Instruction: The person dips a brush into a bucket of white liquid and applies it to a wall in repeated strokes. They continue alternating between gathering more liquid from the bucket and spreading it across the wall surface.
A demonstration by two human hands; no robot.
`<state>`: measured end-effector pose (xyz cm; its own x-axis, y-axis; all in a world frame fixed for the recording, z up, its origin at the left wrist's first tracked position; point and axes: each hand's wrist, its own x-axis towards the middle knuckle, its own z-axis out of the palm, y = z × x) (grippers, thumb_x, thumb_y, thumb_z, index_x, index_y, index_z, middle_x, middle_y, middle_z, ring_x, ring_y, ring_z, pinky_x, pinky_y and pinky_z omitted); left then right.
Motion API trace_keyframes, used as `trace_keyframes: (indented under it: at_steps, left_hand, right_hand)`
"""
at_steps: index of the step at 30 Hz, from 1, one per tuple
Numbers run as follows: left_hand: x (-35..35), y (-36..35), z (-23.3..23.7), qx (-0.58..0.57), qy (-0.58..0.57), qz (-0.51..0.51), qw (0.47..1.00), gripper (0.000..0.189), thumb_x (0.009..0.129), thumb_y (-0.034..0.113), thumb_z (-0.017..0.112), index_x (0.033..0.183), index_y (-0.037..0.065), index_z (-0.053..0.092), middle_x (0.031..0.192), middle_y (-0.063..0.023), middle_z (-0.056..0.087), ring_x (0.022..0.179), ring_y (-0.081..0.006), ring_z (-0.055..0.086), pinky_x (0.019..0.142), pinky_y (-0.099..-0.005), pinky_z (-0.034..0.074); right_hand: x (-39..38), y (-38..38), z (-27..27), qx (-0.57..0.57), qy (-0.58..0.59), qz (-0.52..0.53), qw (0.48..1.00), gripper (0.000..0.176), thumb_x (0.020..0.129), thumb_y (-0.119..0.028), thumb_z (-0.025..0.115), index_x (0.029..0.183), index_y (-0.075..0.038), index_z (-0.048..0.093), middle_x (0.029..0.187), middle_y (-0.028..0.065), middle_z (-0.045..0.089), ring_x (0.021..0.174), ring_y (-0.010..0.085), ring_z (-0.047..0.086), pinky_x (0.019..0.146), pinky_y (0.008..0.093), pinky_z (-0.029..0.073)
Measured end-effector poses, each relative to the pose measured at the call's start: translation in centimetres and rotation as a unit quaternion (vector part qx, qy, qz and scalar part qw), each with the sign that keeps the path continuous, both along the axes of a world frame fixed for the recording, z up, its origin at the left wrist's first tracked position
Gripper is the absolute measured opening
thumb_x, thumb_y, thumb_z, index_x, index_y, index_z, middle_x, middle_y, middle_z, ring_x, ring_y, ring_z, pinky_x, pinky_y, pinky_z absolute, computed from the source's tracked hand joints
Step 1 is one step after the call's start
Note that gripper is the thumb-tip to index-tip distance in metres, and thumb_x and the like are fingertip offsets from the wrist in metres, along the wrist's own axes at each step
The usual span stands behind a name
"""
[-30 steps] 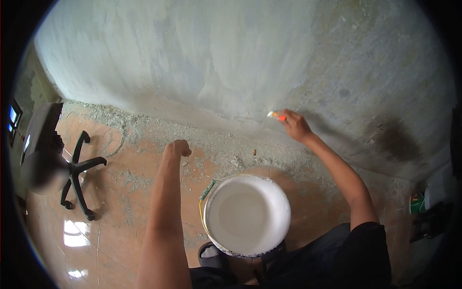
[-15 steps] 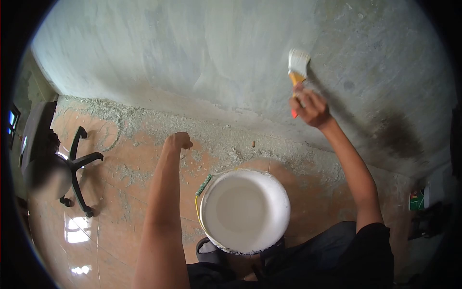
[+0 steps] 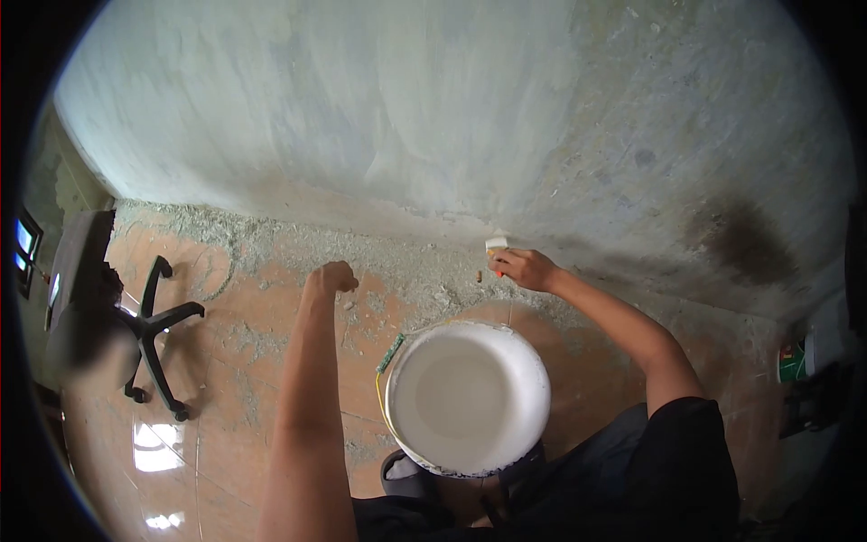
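Note:
My right hand [image 3: 528,269] is closed around the handle of a paintbrush [image 3: 497,244] with pale bristles and an orange-red handle. The brush is low, near the foot of the grey-green wall [image 3: 433,99], over the debris strip. A white bucket [image 3: 533,370] of thin whitish liquid [image 3: 461,393] stands between my feet, below that hand. Its wire handle with a green grip [image 3: 390,352] hangs on the left side. My left hand [image 3: 338,275] is held out to the left of the bucket, its fingers curled in, with nothing seen in them.
Scraped paint flakes [image 3: 271,244] lie on the orange tiled floor [image 3: 244,452] along the wall. To the left is an office chair [image 3: 153,325] with a black wheeled base. A green container [image 3: 792,359] is at the far right. The wall has a dark patch [image 3: 745,242] low on the right.
My right hand has brought the paintbrush down and left, from higher on the wall to near its foot. My left hand stays curled in about the same place. The view has shifted slightly.

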<state>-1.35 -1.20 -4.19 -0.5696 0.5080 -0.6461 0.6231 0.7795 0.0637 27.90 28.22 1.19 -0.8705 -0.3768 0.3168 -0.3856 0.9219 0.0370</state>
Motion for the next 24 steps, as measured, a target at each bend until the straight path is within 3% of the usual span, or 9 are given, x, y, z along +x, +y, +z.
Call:
trace_keyframes:
  at_steps: [3, 6, 10, 11, 13, 16, 19, 24]
  left_hand:
    - [1.1, 0.5, 1.5, -0.007, -0.002, 0.022, 1.0, 0.028, 0.082, 0.03, 0.055, 0.102, 0.017, 0.069, 0.115, -0.0079, 0.062, 0.108, -0.0288, 0.056, 0.093, -0.0427, 0.043]
    - [0.4, 1.2, 0.6, 0.008, 0.011, -0.043, 0.999, 0.028, 0.078, 0.029, 0.06, 0.097, 0.011, 0.07, 0.109, -0.0107, 0.064, 0.102, -0.0304, 0.059, 0.087, -0.0425, 0.046]
    - [0.4, 1.3, 0.3, 0.031, -0.003, -0.011, 0.999, 0.026, 0.077, 0.028, 0.059, 0.094, 0.011, 0.07, 0.103, -0.0103, 0.066, 0.095, -0.029, 0.061, 0.083, -0.0419, 0.048]
    - [-1.0, 1.5, -2.0, 0.012, -0.023, -0.03, 0.999, 0.026, 0.076, 0.027, 0.059, 0.092, 0.01, 0.07, 0.103, -0.0097, 0.066, 0.093, -0.0278, 0.062, 0.081, -0.0411, 0.048]
    - [-0.3, 1.0, -0.4, 0.009, -0.014, -0.021, 1.0, 0.026, 0.077, 0.028, 0.059, 0.093, 0.011, 0.071, 0.103, -0.0094, 0.066, 0.095, -0.0274, 0.062, 0.082, -0.0411, 0.048]
    - [0.9, 0.6, 0.3, 0.005, 0.015, -0.055, 0.998, 0.026, 0.08, 0.029, 0.057, 0.095, 0.013, 0.071, 0.104, -0.009, 0.066, 0.097, -0.027, 0.061, 0.086, -0.0414, 0.047]
    - [-0.3, -0.1, -0.6, -0.002, 0.026, -0.112, 0.993, 0.028, 0.082, 0.031, 0.054, 0.099, 0.014, 0.07, 0.106, -0.009, 0.065, 0.101, -0.0277, 0.06, 0.089, -0.042, 0.045]
    - [0.6, -1.0, 1.3, -0.019, 0.008, -0.113, 0.993, 0.03, 0.083, 0.033, 0.053, 0.099, 0.014, 0.07, 0.108, -0.0091, 0.064, 0.104, -0.0291, 0.058, 0.09, -0.0418, 0.045]
  right_hand:
    - [-1.2, 1.0, 1.7, 0.006, 0.087, -0.049, 0.995, 0.017, 0.078, -0.003, 0.056, 0.094, -0.008, 0.059, 0.104, 0.006, 0.06, 0.088, 0.0207, 0.065, 0.065, 0.03, 0.057]
    - [-2.2, 1.1, 4.5, 0.01, 0.107, -0.038, 0.993, 0.019, 0.077, -0.003, 0.058, 0.096, -0.008, 0.058, 0.104, 0.0068, 0.061, 0.088, 0.0226, 0.065, 0.066, 0.0312, 0.057]
    - [-2.0, 0.4, 8.8, 0.028, 0.183, -0.08, 0.98, 0.018, 0.076, -0.005, 0.061, 0.093, -0.01, 0.057, 0.101, 0.0054, 0.061, 0.088, 0.0218, 0.065, 0.066, 0.0305, 0.057]
    - [-1.7, -0.5, 9.9, 0.065, 0.217, -0.046, 0.973, 0.017, 0.076, -0.006, 0.062, 0.091, -0.01, 0.056, 0.099, 0.0045, 0.061, 0.087, 0.0207, 0.065, 0.066, 0.0297, 0.057]
    - [-1.7, -1.7, 11.5, 0.143, 0.299, 0.015, 0.944, 0.011, 0.077, -0.011, 0.062, 0.084, -0.012, 0.053, 0.095, 0.0024, 0.061, 0.088, 0.0178, 0.063, 0.064, 0.0267, 0.057]
    - [-1.5, -1.8, 10.1, 0.211, 0.292, 0.042, 0.932, 0.011, 0.079, -0.016, 0.061, 0.083, -0.013, 0.05, 0.094, 0.0022, 0.061, 0.093, 0.0188, 0.061, 0.063, 0.025, 0.056]
    - [-1.5, -0.9, 4.5, 0.237, 0.241, 0.026, 0.941, 0.009, 0.082, -0.018, 0.058, 0.086, -0.015, 0.05, 0.097, 0.0014, 0.061, 0.095, 0.0196, 0.061, 0.057, 0.0238, 0.056]
    - [-1.9, -1.5, 0.8, 0.159, 0.182, 0.072, 0.968, 0.011, 0.083, -0.021, 0.057, 0.085, -0.014, 0.05, 0.084, 0.0008, 0.057, 0.089, 0.018, 0.061, 0.053, 0.0229, 0.056]
